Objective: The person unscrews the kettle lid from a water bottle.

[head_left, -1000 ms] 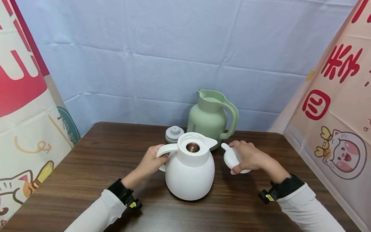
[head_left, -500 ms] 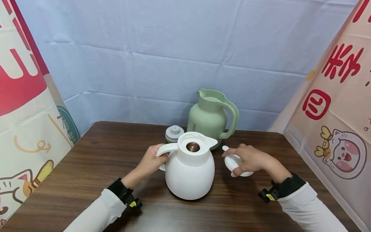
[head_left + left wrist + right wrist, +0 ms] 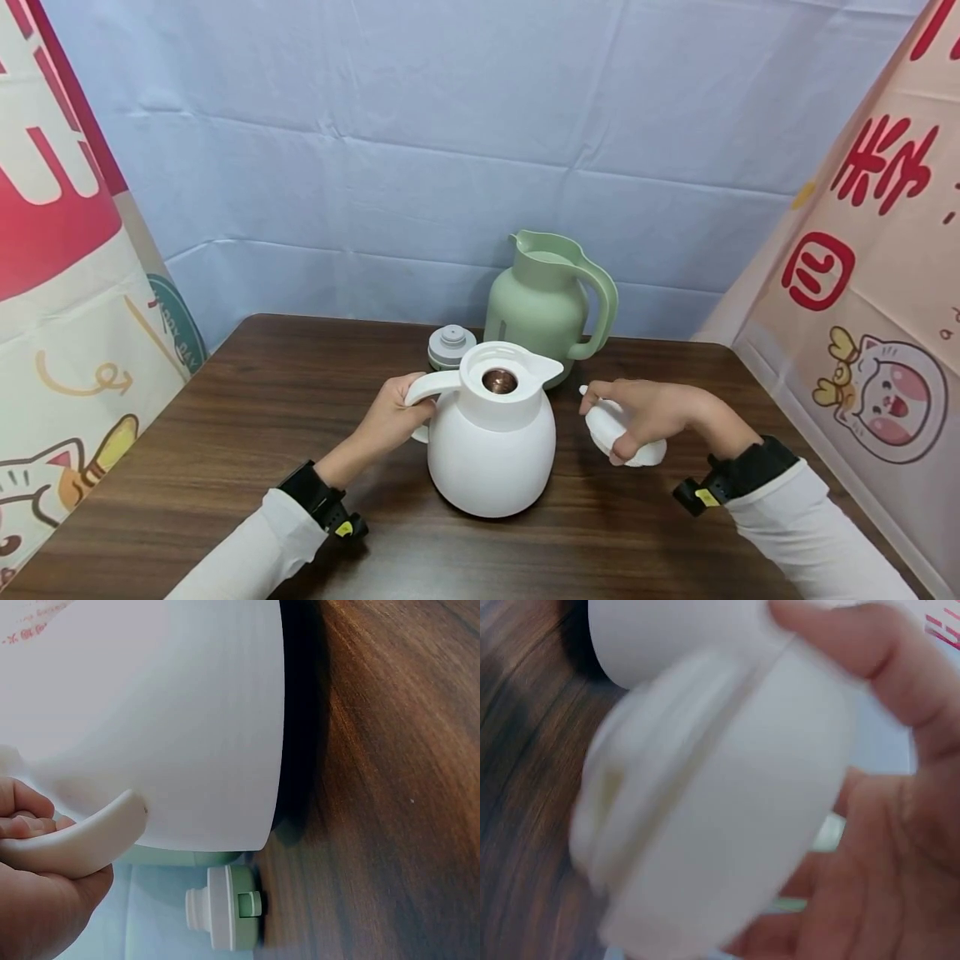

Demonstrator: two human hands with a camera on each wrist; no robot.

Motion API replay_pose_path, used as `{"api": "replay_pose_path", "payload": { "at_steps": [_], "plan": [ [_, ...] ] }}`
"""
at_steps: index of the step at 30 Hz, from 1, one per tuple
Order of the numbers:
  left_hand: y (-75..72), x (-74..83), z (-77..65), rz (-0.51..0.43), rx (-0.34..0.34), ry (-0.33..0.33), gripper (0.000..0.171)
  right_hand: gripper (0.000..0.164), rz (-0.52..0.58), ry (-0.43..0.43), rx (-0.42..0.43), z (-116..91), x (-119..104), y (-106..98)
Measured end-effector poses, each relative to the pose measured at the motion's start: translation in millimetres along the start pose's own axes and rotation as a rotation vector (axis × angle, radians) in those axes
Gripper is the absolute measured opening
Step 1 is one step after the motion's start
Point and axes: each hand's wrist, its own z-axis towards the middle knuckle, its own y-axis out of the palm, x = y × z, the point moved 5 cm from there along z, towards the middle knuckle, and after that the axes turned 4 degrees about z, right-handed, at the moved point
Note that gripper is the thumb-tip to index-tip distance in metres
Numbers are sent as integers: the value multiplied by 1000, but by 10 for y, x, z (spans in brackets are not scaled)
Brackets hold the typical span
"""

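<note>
A white thermos jug [image 3: 491, 467] stands upright on the table, its lidless mouth showing a coppery inside and its spout pointing right. My left hand [image 3: 393, 414] grips the handle; in the left wrist view the fingers curl round the handle [image 3: 90, 840]. To the right of the jug, my right hand [image 3: 660, 408] holds a white lid [image 3: 606, 427] with a small tab, tilted above the table. The right wrist view shows the lid [image 3: 735, 802] close up and blurred, with its ridged, threaded part facing left and thumb and fingers on its rim.
Behind the white jug stands a green jug [image 3: 536, 312], its handle to the right. A grey and green stopper [image 3: 452, 346] sits to its left on the dark wooden table [image 3: 315, 367]. A pale blue cloth [image 3: 360, 183] hangs behind, with printed cloths at both sides.
My right hand has shifted slightly right and towards me with the lid, which has tilted and turned a little. The left hand and the white jug have stayed in place.
</note>
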Motion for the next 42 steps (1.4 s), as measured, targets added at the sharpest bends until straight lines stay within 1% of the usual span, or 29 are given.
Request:
{"api": "replay_pose_path", "payload": {
  "at_steps": [2,3,5,7,9,10,14,18,23,27,28,31,33,35,38,40,42],
  "plan": [
    [0,-4,2,2,-5,0,23,55,148,-40,-58,-5,18,11],
    [4,32,-5,-3,-7,-4,23,55,231,-55,-91,-6,30,23],
    [6,30,-2,-2,-10,-12,23,56,397,-58,-147,-10,63,52],
    [9,36,-2,-3,-12,-18,24,57,513,-37,-180,-18,97,75],
    [10,35,1,2,-12,-22,22,54,592,-18,-197,-27,118,100],
    [8,-6,10,8,-12,-18,21,51,615,-9,-192,-33,125,108],
    [0,-9,11,31,-8,18,21,48,667,-1,-123,-55,154,140],
    [10,-2,13,36,-20,39,17,50,672,-44,-6,-93,190,185],
    [14,-1,17,34,-24,40,16,46,644,-120,172,-137,252,238],
    [13,-7,13,39,-13,38,16,48,590,-161,334,-164,301,276],
    [14,-7,10,46,-10,43,16,48,559,-172,377,-171,309,284],
    [12,-5,2,50,-3,48,15,49,506,-196,476,-182,327,319],
    [9,-5,-2,46,-2,53,16,50,488,-198,525,-184,336,344],
    [3,-8,0,36,-2,49,16,53,472,-182,565,-183,346,368],
    [-1,-17,5,31,-6,40,16,57,418,-127,636,-193,367,392],
    [-4,-21,9,34,-7,30,16,60,353,-86,684,-200,383,403],
    [-6,-18,9,37,-8,20,17,61,308,-61,715,-199,399,418]
  ]
}}
